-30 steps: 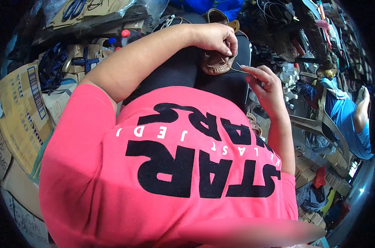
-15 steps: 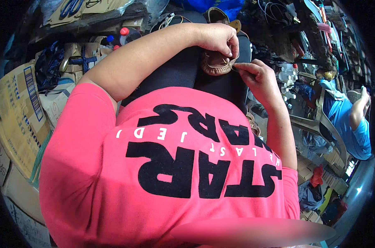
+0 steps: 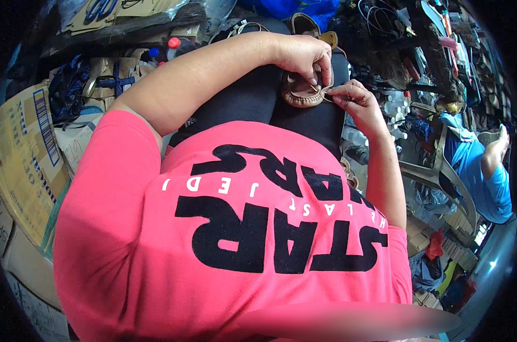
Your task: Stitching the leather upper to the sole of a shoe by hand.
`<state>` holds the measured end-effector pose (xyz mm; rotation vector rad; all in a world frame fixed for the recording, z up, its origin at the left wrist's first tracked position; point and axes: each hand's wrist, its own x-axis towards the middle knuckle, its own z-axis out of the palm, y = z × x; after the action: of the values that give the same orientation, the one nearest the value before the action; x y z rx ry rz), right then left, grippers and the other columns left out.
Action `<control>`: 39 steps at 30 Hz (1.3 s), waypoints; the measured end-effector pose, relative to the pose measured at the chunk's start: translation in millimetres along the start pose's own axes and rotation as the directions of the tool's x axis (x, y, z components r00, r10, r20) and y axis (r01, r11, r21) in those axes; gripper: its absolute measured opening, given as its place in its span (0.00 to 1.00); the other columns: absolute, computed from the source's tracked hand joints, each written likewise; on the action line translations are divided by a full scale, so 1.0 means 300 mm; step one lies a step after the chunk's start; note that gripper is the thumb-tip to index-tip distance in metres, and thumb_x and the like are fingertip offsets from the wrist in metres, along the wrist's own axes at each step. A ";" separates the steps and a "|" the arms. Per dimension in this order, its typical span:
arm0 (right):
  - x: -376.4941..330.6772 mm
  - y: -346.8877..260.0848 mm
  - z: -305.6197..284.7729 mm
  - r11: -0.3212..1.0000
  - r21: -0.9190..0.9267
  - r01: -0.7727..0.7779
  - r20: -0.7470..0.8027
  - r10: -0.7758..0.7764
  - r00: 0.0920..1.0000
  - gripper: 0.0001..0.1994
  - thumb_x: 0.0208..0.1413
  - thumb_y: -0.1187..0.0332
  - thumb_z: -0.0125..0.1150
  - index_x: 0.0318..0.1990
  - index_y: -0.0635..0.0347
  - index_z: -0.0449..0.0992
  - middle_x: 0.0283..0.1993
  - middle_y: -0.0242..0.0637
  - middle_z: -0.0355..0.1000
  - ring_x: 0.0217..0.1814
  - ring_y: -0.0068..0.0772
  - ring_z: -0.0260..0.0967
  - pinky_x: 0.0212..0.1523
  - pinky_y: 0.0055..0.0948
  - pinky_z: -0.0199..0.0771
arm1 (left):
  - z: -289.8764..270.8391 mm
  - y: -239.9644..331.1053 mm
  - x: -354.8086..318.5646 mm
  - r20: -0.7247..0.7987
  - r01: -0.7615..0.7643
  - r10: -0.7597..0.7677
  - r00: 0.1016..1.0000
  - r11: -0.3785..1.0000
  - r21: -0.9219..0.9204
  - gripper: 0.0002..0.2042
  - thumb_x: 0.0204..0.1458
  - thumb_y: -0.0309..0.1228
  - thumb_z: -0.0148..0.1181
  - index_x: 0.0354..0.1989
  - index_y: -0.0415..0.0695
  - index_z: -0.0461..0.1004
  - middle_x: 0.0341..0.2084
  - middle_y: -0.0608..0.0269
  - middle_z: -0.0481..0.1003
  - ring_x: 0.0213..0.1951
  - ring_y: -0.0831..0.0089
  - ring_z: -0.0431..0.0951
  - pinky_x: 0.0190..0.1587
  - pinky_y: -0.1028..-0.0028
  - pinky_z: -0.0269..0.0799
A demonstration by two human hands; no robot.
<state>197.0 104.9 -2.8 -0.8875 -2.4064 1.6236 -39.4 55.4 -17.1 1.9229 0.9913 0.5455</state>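
Obstacles past right hand (image 3: 360,106): bottles (image 3: 395,107), apparently

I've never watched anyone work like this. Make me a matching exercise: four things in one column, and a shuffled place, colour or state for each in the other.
Column one
1. Brown shoe
2. Right hand
3. Shirt
4. Big cardboard box

Column two
A. Pink, with black and white lettering
B. At the far left of the picture
C. Over the dark trousers, under the left hand
D. Finger and thumb pinching a pale cord

Right pairs: 1-C, 2-D, 3-A, 4-B
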 end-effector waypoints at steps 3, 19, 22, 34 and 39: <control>0.013 0.015 0.019 0.996 -0.089 0.029 -0.029 -0.032 0.999 0.09 0.50 0.78 0.62 0.39 0.59 0.81 0.32 0.28 0.68 0.37 0.20 0.64 0.41 0.21 0.65 | 0.002 -0.015 -0.006 -0.022 -0.013 0.013 1.000 1.000 0.010 0.13 0.39 0.24 0.67 0.37 0.50 0.81 0.36 0.63 0.70 0.43 0.68 0.70 0.48 0.72 0.66; 0.009 0.032 0.025 0.998 0.053 0.039 -0.040 -0.037 0.998 0.08 0.51 0.75 0.63 0.39 0.58 0.81 0.32 0.28 0.71 0.38 0.22 0.64 0.44 0.21 0.63 | 0.010 -0.021 -0.024 -0.076 -0.048 0.048 0.996 0.999 0.000 0.11 0.39 0.24 0.67 0.34 0.49 0.82 0.37 0.63 0.70 0.45 0.68 0.69 0.50 0.73 0.65; 0.005 0.035 0.008 0.996 0.084 0.027 -0.008 -0.026 1.000 0.08 0.51 0.74 0.63 0.40 0.58 0.81 0.33 0.29 0.71 0.39 0.21 0.64 0.44 0.21 0.63 | 0.012 -0.019 -0.022 -0.083 -0.052 0.052 0.995 0.999 0.009 0.11 0.39 0.24 0.67 0.33 0.49 0.82 0.36 0.63 0.70 0.45 0.68 0.69 0.50 0.73 0.65; -0.020 -0.042 0.104 0.935 -0.298 0.192 -0.254 -0.272 0.928 0.08 0.45 0.74 0.66 0.35 0.53 0.81 0.25 0.33 0.67 0.27 0.30 0.66 0.28 0.27 0.65 | 0.109 0.015 -0.090 -0.556 0.083 0.082 0.827 0.960 0.266 0.15 0.39 0.16 0.49 0.39 0.42 0.69 0.38 0.55 0.67 0.45 0.55 0.70 0.50 0.63 0.66; -0.089 -0.064 0.126 0.806 -0.574 0.148 -0.213 -0.321 0.923 0.14 0.47 0.74 0.62 0.42 0.47 0.80 0.26 0.33 0.64 0.31 0.34 0.65 0.40 0.34 0.60 | 0.111 0.108 -0.226 -0.628 0.174 0.048 0.777 0.942 0.287 0.16 0.42 0.15 0.54 0.40 0.45 0.75 0.36 0.56 0.68 0.44 0.59 0.71 0.47 0.65 0.68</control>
<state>196.1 55.2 4.1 -0.7767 -2.6487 0.6427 -42.4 -26.1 -5.8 2.0209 1.6612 1.0883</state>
